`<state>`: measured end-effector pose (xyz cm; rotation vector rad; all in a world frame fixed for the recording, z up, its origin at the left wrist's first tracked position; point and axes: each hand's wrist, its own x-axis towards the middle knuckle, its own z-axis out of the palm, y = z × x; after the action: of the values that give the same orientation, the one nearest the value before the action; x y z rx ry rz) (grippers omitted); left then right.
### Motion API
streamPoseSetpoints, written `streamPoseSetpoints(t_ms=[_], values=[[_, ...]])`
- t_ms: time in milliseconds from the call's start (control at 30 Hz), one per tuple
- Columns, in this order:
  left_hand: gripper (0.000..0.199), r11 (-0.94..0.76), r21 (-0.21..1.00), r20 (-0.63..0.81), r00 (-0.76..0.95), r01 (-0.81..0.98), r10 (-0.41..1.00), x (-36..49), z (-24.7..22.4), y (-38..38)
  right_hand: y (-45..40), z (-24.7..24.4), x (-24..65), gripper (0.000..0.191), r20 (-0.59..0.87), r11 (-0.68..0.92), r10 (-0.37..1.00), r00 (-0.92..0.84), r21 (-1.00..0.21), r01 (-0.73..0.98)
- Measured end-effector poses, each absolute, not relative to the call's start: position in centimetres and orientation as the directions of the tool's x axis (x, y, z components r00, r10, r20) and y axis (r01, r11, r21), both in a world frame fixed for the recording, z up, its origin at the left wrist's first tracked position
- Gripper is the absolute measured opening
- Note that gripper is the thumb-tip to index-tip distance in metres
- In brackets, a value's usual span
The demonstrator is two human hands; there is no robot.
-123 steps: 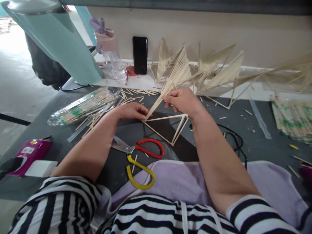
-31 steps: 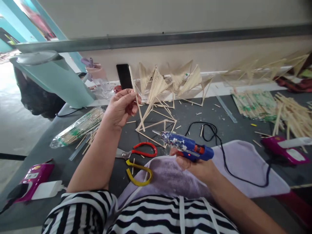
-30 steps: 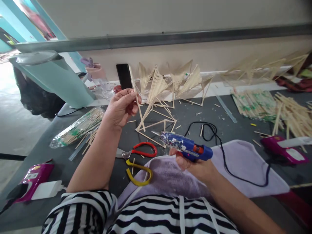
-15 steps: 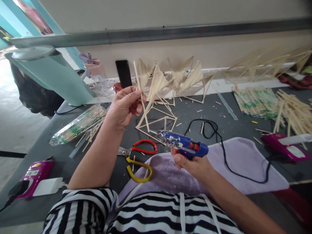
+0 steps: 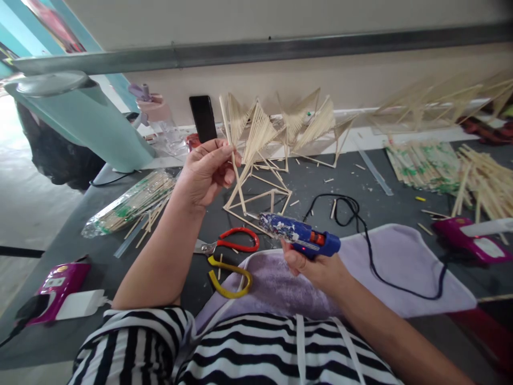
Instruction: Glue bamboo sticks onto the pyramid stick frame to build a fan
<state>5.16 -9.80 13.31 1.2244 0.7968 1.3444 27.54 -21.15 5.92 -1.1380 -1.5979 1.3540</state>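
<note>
My left hand (image 5: 210,168) pinches a thin wooden stick (image 5: 225,118) that slants down toward the right. In my right hand (image 5: 310,263) is a blue hot glue gun (image 5: 296,232), smeared with whitish residue, its nozzle pointing left. The nozzle tip is at the stick's lower end; whether they touch I cannot tell. Behind my left hand stands a framework of wooden sticks (image 5: 256,133) with fanned, twisted rows, its near triangular frame lying on the table. Scissors (image 5: 236,240) with one red and one yellow handle lie below the stick.
Bagged sticks (image 5: 132,200) lie left, more packs (image 5: 425,163) and loose sticks (image 5: 487,182) right. A black cord (image 5: 371,256) crosses the purple cloth (image 5: 404,262). A teal tumbler (image 5: 88,117), a phone (image 5: 203,118) and two magenta power units (image 5: 60,289) stand or lie around the dark table.
The glue gun has shifted very slightly left, bringing its nozzle closer to the stick's lower end. The camera view has tilted a little; my left hand keeps its grip.
</note>
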Motion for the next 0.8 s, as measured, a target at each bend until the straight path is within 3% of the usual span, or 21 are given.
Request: streamPoseSetpoints(t_ms=[500, 600, 800], values=[[0.021, -0.106, 0.954, 0.149, 0.135, -0.282, 0.980, 5.1, 13.7, -10.0, -20.8, 6.2, 27.3, 0.030, -0.016, 0.041, 0.948, -0.317, -0.984, 0.173], [0.021, -0.046, 0.956, 0.122, 0.249, -0.290, 0.961, 4.6, 13.8, -10.0, -20.4, 6.5, 27.7, 0.026, 0.028, 0.080, 0.965, -0.262, -0.978, 0.191], [0.022, 0.196, 0.978, -0.120, 0.563, -0.076, 0.818, 4.3, 13.8, -10.1, -18.9, 8.0, 29.7, 0.020, 0.155, 0.169, 0.982, -0.110, -0.977, 0.129]])
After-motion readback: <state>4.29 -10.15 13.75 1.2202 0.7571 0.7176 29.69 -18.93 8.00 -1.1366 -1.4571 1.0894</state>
